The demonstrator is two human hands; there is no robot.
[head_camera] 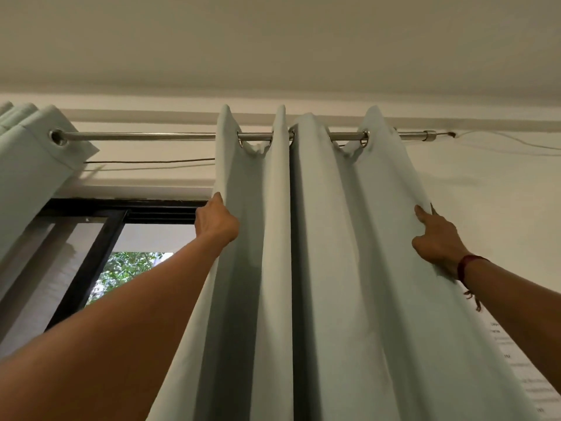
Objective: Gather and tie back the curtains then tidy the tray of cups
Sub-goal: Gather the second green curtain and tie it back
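Curtain (306, 253) folds hide most fingers of left hand (217, 223) and right hand (437, 241), each clamped on an edge.

1. Location type: room in a home.
2. Indicator: pale eyelet curtains (349, 253) hung on a steel curtain rod (145, 135) below a plain painted ceiling (273, 41).
3. Indicator: black-framed window (88, 268) with foliage (130, 268) outside.

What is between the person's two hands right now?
In the head view, only curtain: its hanging folds span from the left hand, gripping one edge, to the right hand, pinching the other.
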